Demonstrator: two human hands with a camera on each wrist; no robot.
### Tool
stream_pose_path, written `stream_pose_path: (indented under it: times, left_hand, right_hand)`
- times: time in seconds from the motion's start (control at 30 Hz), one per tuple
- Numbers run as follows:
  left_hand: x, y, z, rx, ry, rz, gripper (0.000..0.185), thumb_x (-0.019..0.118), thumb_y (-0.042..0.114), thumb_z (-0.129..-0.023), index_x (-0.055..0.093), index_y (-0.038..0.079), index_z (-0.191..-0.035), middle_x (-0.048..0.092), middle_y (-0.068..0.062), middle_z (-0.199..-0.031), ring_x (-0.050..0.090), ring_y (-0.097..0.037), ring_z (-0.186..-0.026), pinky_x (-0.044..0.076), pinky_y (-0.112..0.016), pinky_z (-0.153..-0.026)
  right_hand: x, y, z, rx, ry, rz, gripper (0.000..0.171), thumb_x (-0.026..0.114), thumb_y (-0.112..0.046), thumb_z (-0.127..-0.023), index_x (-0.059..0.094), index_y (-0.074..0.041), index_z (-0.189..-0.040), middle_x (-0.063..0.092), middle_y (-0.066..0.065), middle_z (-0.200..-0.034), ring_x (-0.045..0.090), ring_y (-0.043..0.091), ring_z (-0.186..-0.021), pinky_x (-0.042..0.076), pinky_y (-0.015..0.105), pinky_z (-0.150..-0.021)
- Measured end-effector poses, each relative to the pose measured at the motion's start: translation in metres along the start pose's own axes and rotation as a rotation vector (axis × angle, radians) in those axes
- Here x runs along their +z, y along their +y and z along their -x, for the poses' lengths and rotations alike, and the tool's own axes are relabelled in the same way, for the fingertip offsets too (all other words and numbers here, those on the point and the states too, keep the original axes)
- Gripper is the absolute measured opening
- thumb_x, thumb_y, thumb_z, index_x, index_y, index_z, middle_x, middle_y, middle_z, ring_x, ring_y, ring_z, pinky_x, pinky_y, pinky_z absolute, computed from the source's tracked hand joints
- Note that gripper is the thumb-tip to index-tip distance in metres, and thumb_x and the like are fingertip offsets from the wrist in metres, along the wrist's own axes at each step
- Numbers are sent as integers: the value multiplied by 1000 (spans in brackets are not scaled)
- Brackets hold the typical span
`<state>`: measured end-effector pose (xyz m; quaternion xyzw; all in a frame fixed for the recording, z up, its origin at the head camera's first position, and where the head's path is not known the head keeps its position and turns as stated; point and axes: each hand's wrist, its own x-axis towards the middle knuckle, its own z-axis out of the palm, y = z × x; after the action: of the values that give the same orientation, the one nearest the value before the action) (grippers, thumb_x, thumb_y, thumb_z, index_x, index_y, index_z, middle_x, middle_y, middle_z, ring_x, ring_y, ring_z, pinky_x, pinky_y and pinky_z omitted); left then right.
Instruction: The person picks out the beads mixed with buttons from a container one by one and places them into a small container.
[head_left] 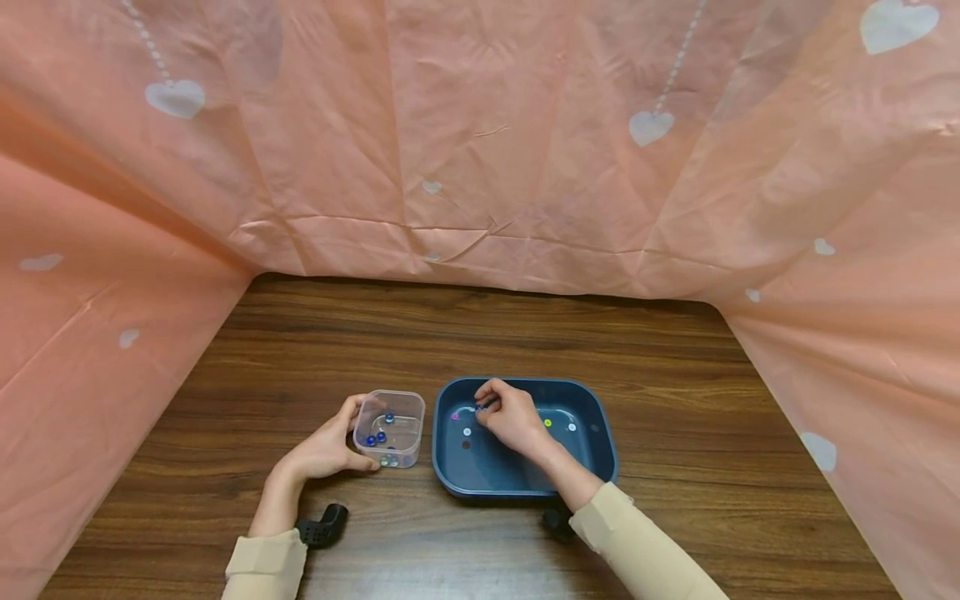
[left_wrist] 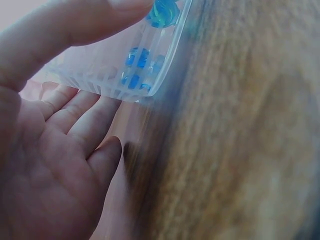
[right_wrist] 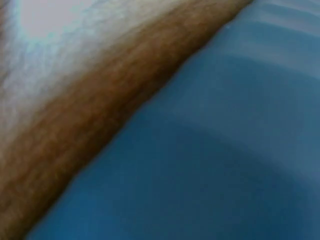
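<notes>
My left hand grips a clear plastic container from its left side, thumb at the near side and fingers behind. Several blue marbles and some pale greenish ones lie inside. The left wrist view shows the thumb against the wall and blue marbles through the plastic. Over the dark blue tub, my right hand pinches a small blue marble between thumb and fingers. The right wrist view is blurred, with the tub filling much of it and the fingers out of sight.
Small round pieces sit in the tub: pink, white, brown, yellow and another white disc. Both containers stand on a wooden table. A pink curtain with hearts encloses the back and sides.
</notes>
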<state>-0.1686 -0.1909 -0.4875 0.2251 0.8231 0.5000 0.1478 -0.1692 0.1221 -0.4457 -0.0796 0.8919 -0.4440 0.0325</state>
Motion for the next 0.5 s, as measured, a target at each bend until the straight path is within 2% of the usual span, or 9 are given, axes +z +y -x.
stream_pose_path:
  times: [0.5]
  left_hand:
    - [0, -1, 0, 1, -2, -2, 89, 86, 12, -72, 28, 6, -138, 56, -25, -131, 53, -35, -118, 36, -46, -96]
  right_hand:
    - [-6, -5, -2, -11, 45, -47, 17, 69, -1, -82, 66, -5, -99, 68, 4, -91, 65, 15, -78, 51, 30, -67]
